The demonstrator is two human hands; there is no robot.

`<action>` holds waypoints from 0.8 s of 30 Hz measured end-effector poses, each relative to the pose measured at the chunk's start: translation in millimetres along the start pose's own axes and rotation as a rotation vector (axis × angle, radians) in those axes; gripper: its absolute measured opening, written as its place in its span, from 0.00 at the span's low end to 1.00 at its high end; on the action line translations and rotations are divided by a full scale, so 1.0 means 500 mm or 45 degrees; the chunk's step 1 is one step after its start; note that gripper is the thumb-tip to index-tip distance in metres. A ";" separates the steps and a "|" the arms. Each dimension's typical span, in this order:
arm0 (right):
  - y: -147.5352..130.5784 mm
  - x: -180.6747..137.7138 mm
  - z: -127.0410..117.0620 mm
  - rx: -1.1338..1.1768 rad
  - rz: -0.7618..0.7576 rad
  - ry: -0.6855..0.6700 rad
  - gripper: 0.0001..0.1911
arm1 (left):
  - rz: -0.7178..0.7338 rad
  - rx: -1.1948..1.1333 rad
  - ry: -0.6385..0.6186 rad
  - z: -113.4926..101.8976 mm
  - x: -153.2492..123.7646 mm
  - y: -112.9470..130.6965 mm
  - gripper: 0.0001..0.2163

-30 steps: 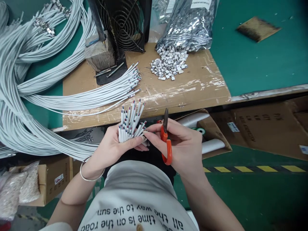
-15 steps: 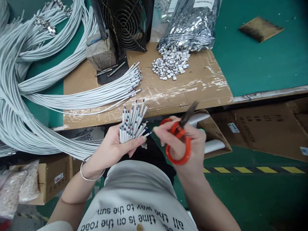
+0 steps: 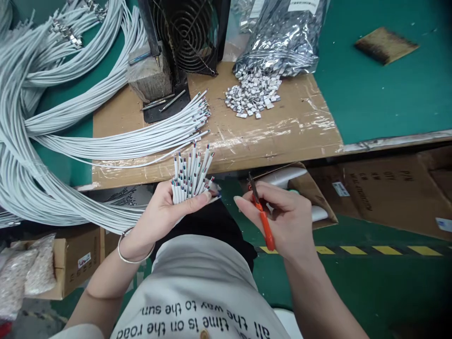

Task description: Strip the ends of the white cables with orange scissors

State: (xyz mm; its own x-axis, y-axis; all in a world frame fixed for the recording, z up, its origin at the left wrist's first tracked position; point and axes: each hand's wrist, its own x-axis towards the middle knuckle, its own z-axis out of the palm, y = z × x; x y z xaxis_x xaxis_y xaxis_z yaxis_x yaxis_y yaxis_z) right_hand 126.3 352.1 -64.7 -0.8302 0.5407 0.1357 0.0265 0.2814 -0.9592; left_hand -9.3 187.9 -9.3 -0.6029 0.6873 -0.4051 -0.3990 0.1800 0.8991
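My left hand [image 3: 165,214] is closed round a bunch of white cable ends [image 3: 190,174] that fan upward, each with small coloured wire tips. A metal bangle sits on that wrist. My right hand [image 3: 282,219] holds orange-handled scissors [image 3: 263,216], blades closed and pointing up-left, a short way right of the bunch. Both hands hover just below the front edge of the cardboard-covered bench [image 3: 247,136].
More white cables [image 3: 141,139] lie on the cardboard, trailing from big loops [image 3: 31,117] at left. A pile of small metal shells [image 3: 252,96] spills from a silver bag [image 3: 282,37]. A black fan [image 3: 187,33] and stand stand behind. Cardboard boxes [image 3: 388,188] sit under the bench.
My right hand turned the scissors, from upright to swung right and back to pointing up-left, and drew slightly away from the bunch. The left hand lifted the cable ends a little.
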 end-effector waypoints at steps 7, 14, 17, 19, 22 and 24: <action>-0.004 0.000 -0.015 -0.149 -0.117 -0.098 0.20 | 0.028 0.124 -0.024 -0.004 0.002 -0.003 0.11; 0.002 -0.009 -0.007 -0.247 -0.147 -0.211 0.20 | -0.043 0.132 -0.011 0.006 -0.007 0.004 0.11; -0.002 -0.009 -0.002 -0.272 -0.154 -0.217 0.22 | -0.060 0.110 -0.020 0.008 -0.009 0.004 0.10; -0.005 -0.010 0.000 -0.275 -0.156 -0.228 0.22 | -0.054 0.094 -0.029 0.008 -0.008 0.003 0.09; -0.008 -0.011 0.000 -0.273 -0.157 -0.245 0.22 | -0.044 0.083 -0.038 0.007 -0.007 0.002 0.07; -0.010 -0.011 0.000 -0.272 -0.154 -0.262 0.21 | -0.044 0.089 -0.042 0.008 -0.007 0.003 0.07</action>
State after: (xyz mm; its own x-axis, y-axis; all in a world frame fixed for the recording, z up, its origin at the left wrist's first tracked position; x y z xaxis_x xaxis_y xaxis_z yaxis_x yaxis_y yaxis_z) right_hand 130.9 347.6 -60.8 -0.9290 0.3277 0.1721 0.0186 0.5056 -0.8626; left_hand -4.9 188.5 -5.9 -0.5659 0.7024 -0.4317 -0.3697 0.2519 0.8944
